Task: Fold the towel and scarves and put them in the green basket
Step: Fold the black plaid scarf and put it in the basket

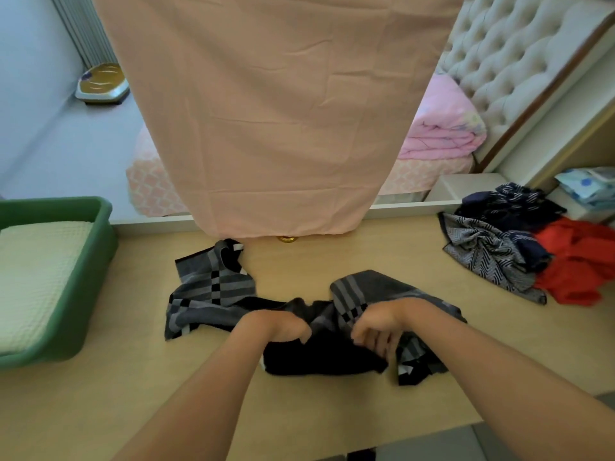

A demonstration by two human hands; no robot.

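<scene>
One checked cloth [216,291], long axis left-right

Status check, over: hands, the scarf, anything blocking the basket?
Crumpled on table: grey checked scarf, clutched by left grip and right grip. In green basket: folded cream towel. Nothing lies between scarf and basket.

Both hands [327,329] gripping checked scarf [213,287]
</scene>
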